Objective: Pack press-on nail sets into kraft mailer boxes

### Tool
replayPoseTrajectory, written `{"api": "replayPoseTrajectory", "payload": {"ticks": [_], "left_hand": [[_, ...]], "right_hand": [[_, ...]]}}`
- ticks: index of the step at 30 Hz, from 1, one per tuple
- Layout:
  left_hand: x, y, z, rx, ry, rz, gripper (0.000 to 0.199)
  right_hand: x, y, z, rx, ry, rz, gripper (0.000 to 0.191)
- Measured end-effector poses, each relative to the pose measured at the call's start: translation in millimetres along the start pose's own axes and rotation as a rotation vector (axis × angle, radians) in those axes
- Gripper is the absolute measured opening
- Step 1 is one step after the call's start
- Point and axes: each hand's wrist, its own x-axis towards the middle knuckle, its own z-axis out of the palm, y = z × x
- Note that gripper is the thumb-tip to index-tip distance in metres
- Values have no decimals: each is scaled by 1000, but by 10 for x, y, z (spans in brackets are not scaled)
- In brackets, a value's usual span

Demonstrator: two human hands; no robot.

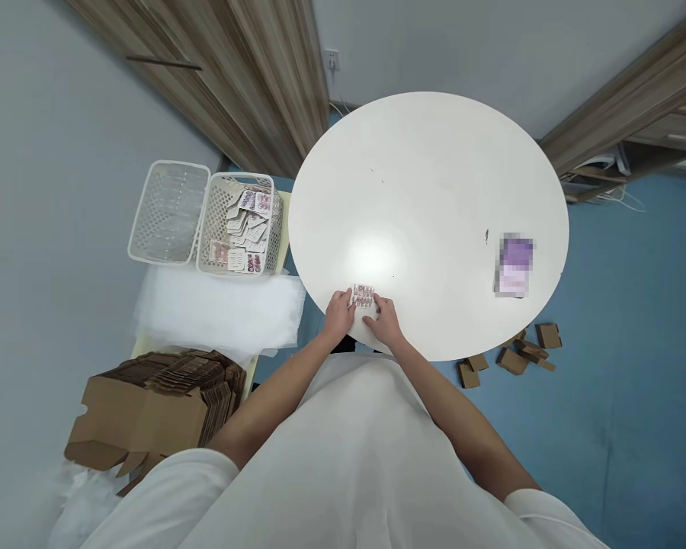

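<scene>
Near the front edge of the round white table (428,168), a small card of what look like press-on nails (363,295) shows two rows of pinkish nail shapes. My left hand (338,314) grips the card's left edge between thumb and fingers. At its right edge, the fingers of my right hand (385,320) press against it, with the thumb lower down by the near side. The card lies at or just above the tabletop; I cannot tell which. Both thumbs and fingertips hide parts of its edges.
To the left stand a white basket (204,263) of similar cards and a second basket (131,248) of clear plastic pieces. White sheets (222,305) and flattened cardboard boxes (142,415) lie nearer. A blurred purple item (514,264) sits table-right. Small cardboard boxes (513,361) litter the floor.
</scene>
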Motion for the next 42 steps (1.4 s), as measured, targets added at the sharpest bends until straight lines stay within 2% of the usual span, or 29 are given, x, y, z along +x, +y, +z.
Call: {"api": "replayPoseTrajectory", "payload": {"ticks": [2, 7, 10, 14, 20, 25, 31, 42], "left_hand": [[-28, -35, -24, 41, 8, 79, 45], [-127, -158, -126, 216, -56, 412, 40], [-134, -214, -198, 297, -91, 478, 43], [-34, -267, -325, 341, -83, 461, 47], [228, -385, -576, 371, -62, 365, 51], [423, -485, -710, 353, -25, 349, 51], [516, -516, -751, 326, -22, 342, 52], [462, -470, -705, 385, 4, 297, 53]], "right_hand": [[-44, 2, -31, -106, -5, -62, 65], [-198, 5, -116, -517, -21, -294, 50], [-215, -47, -91, -670, -56, -332, 50], [-80, -208, 14, -727, -63, -347, 51], [296, -523, 164, -757, -74, -357, 51], [526, -701, 238, -771, -74, -367, 50], [617, -755, 274, -779, -72, -367, 53], [619, -730, 226, -752, -107, -383, 58]]}}
